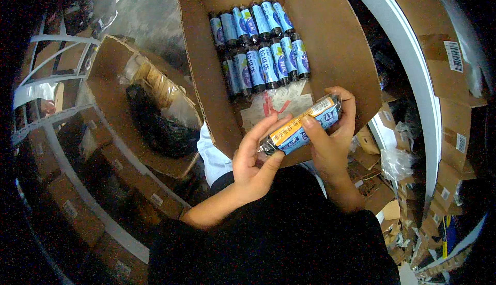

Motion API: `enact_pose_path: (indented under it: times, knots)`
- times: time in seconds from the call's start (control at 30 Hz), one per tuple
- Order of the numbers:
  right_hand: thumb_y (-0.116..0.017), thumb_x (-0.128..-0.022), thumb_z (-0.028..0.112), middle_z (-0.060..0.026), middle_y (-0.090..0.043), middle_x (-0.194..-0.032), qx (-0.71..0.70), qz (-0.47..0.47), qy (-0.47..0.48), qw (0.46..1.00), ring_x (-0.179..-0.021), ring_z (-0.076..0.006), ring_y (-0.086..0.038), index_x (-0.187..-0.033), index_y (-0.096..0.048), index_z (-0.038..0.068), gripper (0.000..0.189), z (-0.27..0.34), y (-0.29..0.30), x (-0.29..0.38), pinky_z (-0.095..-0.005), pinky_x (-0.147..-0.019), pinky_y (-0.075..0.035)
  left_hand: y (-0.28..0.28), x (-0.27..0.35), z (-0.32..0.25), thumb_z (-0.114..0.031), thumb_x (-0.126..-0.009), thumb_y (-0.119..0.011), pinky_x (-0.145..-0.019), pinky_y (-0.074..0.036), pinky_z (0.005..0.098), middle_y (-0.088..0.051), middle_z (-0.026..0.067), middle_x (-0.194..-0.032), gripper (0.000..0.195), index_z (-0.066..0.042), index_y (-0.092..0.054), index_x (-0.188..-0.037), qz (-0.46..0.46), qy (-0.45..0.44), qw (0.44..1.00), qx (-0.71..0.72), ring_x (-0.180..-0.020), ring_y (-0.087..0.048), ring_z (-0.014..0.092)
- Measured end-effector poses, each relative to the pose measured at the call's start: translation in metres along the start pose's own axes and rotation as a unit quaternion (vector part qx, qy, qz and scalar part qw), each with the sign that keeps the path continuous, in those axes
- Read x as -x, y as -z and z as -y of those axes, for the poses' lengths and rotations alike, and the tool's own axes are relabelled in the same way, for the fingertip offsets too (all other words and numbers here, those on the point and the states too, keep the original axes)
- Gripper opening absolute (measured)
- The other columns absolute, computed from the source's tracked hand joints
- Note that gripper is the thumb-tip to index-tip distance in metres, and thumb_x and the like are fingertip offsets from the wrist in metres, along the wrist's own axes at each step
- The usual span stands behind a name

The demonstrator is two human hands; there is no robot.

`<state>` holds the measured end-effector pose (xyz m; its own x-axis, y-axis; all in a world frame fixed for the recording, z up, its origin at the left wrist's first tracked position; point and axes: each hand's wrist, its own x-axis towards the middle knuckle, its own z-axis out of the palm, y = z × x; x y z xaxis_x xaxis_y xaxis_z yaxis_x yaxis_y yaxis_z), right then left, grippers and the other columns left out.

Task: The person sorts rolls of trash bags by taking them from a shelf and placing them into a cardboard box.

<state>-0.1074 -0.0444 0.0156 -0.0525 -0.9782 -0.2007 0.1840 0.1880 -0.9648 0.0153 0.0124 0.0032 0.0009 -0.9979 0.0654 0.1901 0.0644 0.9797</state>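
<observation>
Between my two hands is a roll of black garbage bags (304,125) with a blue and orange printed wrapper, held tilted. My left hand (254,161) grips its left end with thumb and fingers. At the other end, my right hand (331,138) wraps around the roll, its thumb pressing on the wrapper. Beyond them, a deep open cardboard box (333,52) contains two rows of similar blue-wrapped rolls (263,68). Nearer me on the box's floor lie printed paper sheets (252,110) and a strip of red tape (277,109).
At left stands another open carton (112,76) with a black plastic bag (155,130) in it. Metal shelving (422,52) with labelled cartons (445,118) curves along the right. Crumpled clear plastic (397,163) hangs near the shelf. Shelf rails (112,223) and more cartons line the lower left.
</observation>
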Motion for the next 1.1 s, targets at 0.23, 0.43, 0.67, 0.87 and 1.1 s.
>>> enact_pose_path:
  times: [0.23,0.43,0.67,0.87,1.1]
  knots:
    - [-0.071,-0.061,0.005,-0.0079,-0.046,-0.092,0.061,0.025,0.012,0.998,-0.084,-0.0138,-0.049,-0.104,-0.036,0.003,0.056,-0.005,-0.001,-0.01,-0.0268,-0.071,-0.044,-0.007,0.004,0.003,-0.002,-0.08,-0.049,-0.092,-0.031,0.029,-0.043,0.0137,-0.115,0.045,0.004,-0.03,-0.121,-0.076,0.093,0.977,0.179,-0.106,-0.044,0.019]
    - [-0.072,-0.059,0.008,-0.0078,-0.049,-0.091,0.176,0.126,0.04,0.975,-0.082,-0.0139,-0.049,-0.106,-0.038,0.005,0.058,0.005,0.007,-0.021,-0.0275,-0.07,-0.043,-0.005,0.019,0.022,-0.007,-0.081,-0.052,-0.082,-0.037,0.0235,-0.053,0.005,-0.1,0.028,0.001,-0.046,-0.107,-0.086,0.267,0.917,0.282,-0.091,-0.049,0.009]
    - [-0.067,-0.065,0.009,-0.0054,-0.05,-0.087,0.211,0.12,-0.003,0.97,-0.076,-0.01,-0.049,-0.105,-0.041,0.005,0.048,0.0,0.009,-0.025,-0.0226,-0.067,-0.042,-0.008,0.009,0.003,-0.003,-0.069,-0.063,-0.078,-0.038,0.0238,-0.054,0.0025,-0.091,0.03,-0.003,-0.052,-0.097,-0.016,0.224,0.974,0.042,-0.085,-0.048,0.01]
    - [-0.064,-0.068,0.009,-0.0062,-0.051,-0.086,0.16,0.086,-0.007,0.983,-0.074,-0.0121,-0.051,-0.106,-0.039,0.005,0.045,-0.015,0.01,-0.026,-0.0244,-0.065,-0.043,-0.004,0.006,0.008,0.004,-0.072,-0.059,-0.075,-0.039,0.021,-0.052,0.0015,-0.089,0.03,-0.001,-0.046,-0.099,0.017,0.219,0.976,0.003,-0.085,-0.049,0.008]
    - [-0.064,-0.068,0.003,-0.0062,-0.049,-0.084,0.1,0.107,-0.036,0.989,-0.078,-0.0141,-0.051,-0.107,-0.032,0.004,0.051,-0.016,0.013,0.002,-0.0256,-0.067,-0.043,-0.006,0.004,0.014,0.006,-0.074,-0.056,-0.079,-0.038,0.0222,-0.053,0.0032,-0.093,0.028,-0.001,-0.044,-0.098,-0.064,0.218,0.969,0.095,-0.088,-0.049,0.009]
